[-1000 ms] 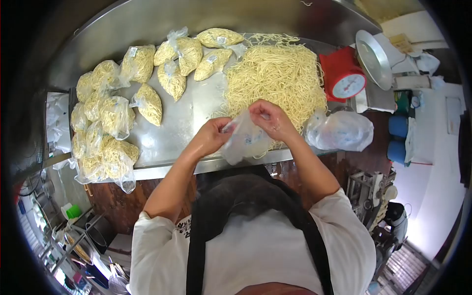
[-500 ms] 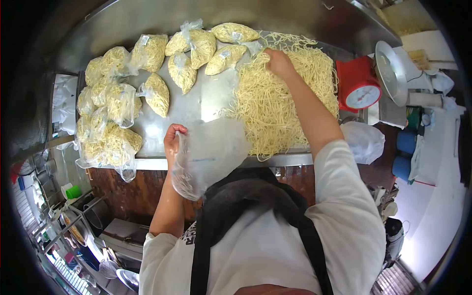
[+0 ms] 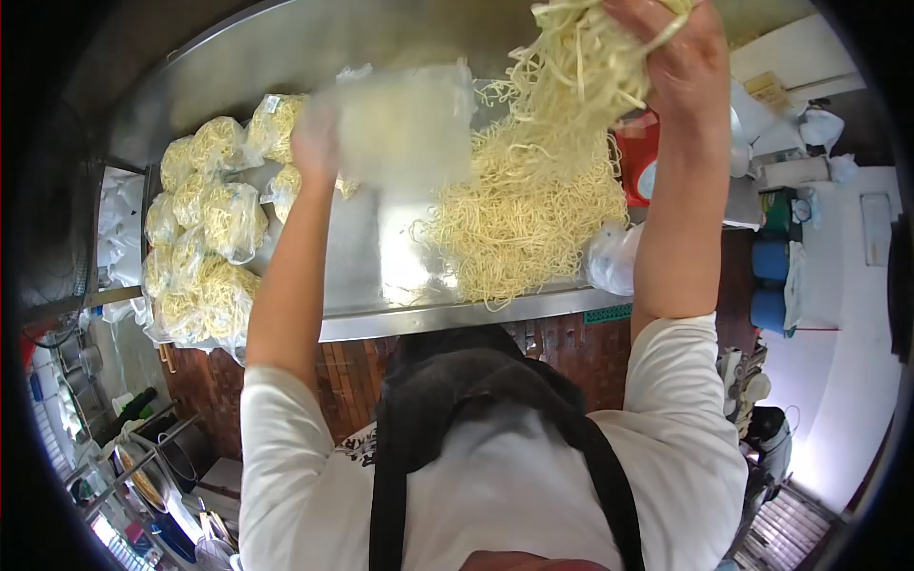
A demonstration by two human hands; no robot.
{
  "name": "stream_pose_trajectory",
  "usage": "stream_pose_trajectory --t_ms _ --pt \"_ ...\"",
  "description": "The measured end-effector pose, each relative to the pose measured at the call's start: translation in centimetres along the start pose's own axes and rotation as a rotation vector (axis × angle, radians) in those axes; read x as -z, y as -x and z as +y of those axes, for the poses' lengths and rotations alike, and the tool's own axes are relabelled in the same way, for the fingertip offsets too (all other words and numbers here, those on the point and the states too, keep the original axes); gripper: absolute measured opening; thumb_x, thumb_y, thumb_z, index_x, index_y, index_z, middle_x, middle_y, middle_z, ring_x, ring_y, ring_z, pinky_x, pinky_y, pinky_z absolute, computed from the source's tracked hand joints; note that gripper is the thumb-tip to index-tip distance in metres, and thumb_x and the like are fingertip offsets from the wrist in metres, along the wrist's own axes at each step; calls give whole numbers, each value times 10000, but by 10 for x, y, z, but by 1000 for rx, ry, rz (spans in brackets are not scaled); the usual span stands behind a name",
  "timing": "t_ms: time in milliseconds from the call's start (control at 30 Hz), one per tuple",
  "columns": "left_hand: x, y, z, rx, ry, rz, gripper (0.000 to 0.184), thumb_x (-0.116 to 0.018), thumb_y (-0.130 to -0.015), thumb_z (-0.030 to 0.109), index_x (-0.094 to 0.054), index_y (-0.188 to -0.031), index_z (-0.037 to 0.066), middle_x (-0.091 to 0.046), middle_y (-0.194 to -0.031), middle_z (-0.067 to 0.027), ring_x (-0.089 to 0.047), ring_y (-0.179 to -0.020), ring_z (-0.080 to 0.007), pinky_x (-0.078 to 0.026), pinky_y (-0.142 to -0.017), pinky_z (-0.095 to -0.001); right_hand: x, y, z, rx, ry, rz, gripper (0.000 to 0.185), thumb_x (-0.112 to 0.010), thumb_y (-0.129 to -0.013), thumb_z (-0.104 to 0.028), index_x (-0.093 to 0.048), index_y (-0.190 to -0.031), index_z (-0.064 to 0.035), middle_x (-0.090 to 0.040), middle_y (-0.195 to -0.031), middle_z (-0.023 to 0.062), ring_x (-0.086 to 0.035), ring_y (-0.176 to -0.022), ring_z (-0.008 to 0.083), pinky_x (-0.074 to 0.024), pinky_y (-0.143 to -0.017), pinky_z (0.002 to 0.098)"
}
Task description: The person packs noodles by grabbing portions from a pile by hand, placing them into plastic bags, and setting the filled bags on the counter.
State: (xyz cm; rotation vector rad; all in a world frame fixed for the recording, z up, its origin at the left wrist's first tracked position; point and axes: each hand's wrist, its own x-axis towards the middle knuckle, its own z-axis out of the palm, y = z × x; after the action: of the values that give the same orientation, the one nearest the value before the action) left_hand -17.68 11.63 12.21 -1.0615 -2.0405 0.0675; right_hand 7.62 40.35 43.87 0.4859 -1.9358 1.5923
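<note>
High at the upper right, my right hand (image 3: 684, 59) is closed around a clump of noodles (image 3: 583, 71), whose loose strands hang down. Below it, a pile of noodles (image 3: 524, 228) spreads over the metal table (image 3: 367, 276). My left hand (image 3: 316, 143), smeared by motion, grips the edge of a translucent plastic bag (image 3: 407, 128) and holds it up over the back of the table. The bag is blurred and hides most of the filled bags behind it. At the left, several knotted bags of noodles (image 3: 233, 221) lie crowded together.
A red dial scale (image 3: 636, 157) stands right of the pile, partly hidden by my right arm. Another clear plastic bag (image 3: 612, 259) hangs at the table's right front edge. Blue containers (image 3: 769, 285) are further right. A metal wall (image 3: 400, 33) rises behind the table.
My right hand has lifted a clump of noodles from the pile, up and to the right. My left hand has raised the plastic bag from the front edge towards the back of the table.
</note>
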Motion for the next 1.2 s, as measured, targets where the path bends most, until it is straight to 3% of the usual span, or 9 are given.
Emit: stream_pose_trajectory --t_ms 67,133,300,467,667,733,900,1033,1200 --pt "24 -78 22 1005 855 -159 268 -676 -841 212 -656 -994 -8 -678 -779 -182 -625 -678 -318 -503 -646 -389 -4 25 -13 -289 187 226 408 -718 -795 -120 -618 -1162 28 -690 -1046 110 -645 -942 169 -516 -872 307" --pt "37 -116 39 972 1002 -104 252 -697 -852 237 -670 -946 6 -682 -777 -147 -609 -706 -230 -473 -658 -339 -37 26 -6 -163 226 -201 455 -723 -790 -174 -615 -1181 31 -680 -1087 107 -645 -955 176 -510 -881 320" --pt "198 -107 75 590 1329 -67 214 -667 -870 163 -644 -1034 28 -685 -894 -165 -622 -664 -252 -482 -627 -310 -87 103 92 -620 162 -91 636 -712 -837 -203 -459 -1398 -43 -677 -1038 67 -629 -945 145 -514 -898 331" --pt "215 20 122 436 1352 -194 236 -581 -867 57 -573 -1103 70 -669 -789 -160 -653 -646 -347 -517 -592 -394 -156 168 218 -453 -589 201 602 -614 -919 -224 -390 -1452 -56 -585 -1264 107 -577 -1129 212 -482 -972 375" --pt "130 140 148 1016 1207 -771 309 -597 -877 66 -499 -1163 2 -675 -880 -230 -670 -761 -385 -518 -677 -457 -157 217 279 -630 562 -1025 436 -606 -839 -85 -584 -1273 -52 -633 -1156 184 -606 -1082 297 -474 -961 390" --pt "128 144 147 1027 1110 -759 371 -633 -862 93 -491 -1186 -18 -658 -947 -250 -658 -824 -391 -510 -719 -464 -131 207 256 -920 678 -879 465 -606 -805 -28 -595 -1267 -78 -595 -1219 194 -564 -1154 342 -451 -987 429" --pt "119 125 153 966 990 -468 381 -657 -857 120 -495 -1169 -28 -634 -924 -244 -631 -813 -404 -503 -737 -464 -113 207 281 -587 1218 -732 541 -729 -741 -122 -609 -1265 -188 -534 -1265 148 -485 -1223 363 -399 -993 542" --pt "120 109 157 995 1173 -658 216 -584 -916 127 -500 -1073 7 -644 -802 -216 -633 -735 -412 -501 -675 -448 -131 188 315 -712 742 -1066 529 -750 -774 -191 -582 -1259 -58 -645 -1100 218 -616 -1059 351 -481 -907 437" --pt "140 100 190 963 1504 -602 186 -542 -947 146 -499 -1066 10 -672 -807 -208 -657 -759 -407 -503 -661 -443 -169 177 300 -940 201 -607 440 -713 -776 -147 -610 -1177 5 -661 -1016 231 -629 -978 385 -495 -865 433"
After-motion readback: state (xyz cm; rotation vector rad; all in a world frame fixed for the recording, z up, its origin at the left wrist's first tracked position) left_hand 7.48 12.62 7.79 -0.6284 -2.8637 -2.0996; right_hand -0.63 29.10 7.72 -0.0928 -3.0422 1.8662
